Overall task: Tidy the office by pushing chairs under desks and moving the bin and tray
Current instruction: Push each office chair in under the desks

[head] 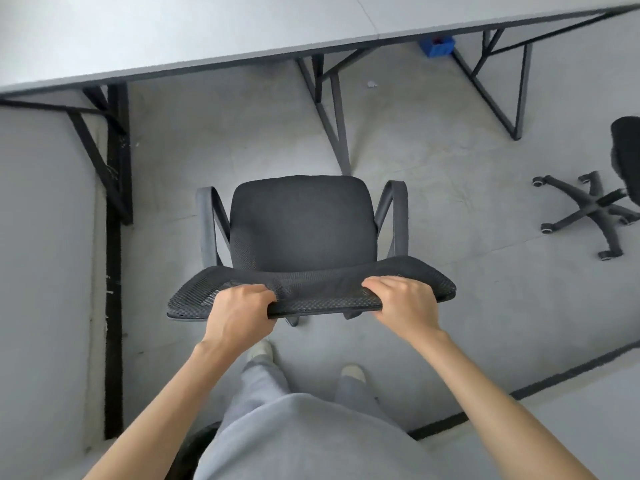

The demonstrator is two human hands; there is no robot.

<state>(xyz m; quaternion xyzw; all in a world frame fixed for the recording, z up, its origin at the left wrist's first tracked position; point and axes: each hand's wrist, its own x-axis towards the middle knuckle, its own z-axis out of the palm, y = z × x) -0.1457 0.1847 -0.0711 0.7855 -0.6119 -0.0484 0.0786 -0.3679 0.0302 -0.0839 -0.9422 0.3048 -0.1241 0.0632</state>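
Note:
A black mesh office chair [301, 223] with grey armrests stands in front of me, its seat facing a long grey desk [173, 32]. The chair is on open floor, short of the desk edge. My left hand [242, 311] grips the top of the mesh backrest at its left part. My right hand [403, 304] grips the same top edge further right. A small blue bin [437, 46] sits on the floor under the desk at the far right, partly hidden by the desktop.
Black desk legs [332, 109] stand ahead of the chair and a black frame [116, 202] runs along the left. A second black chair [595, 202] with a five-star wheeled base stands at the right. Another grey desk edge [571, 403] lies at my lower right.

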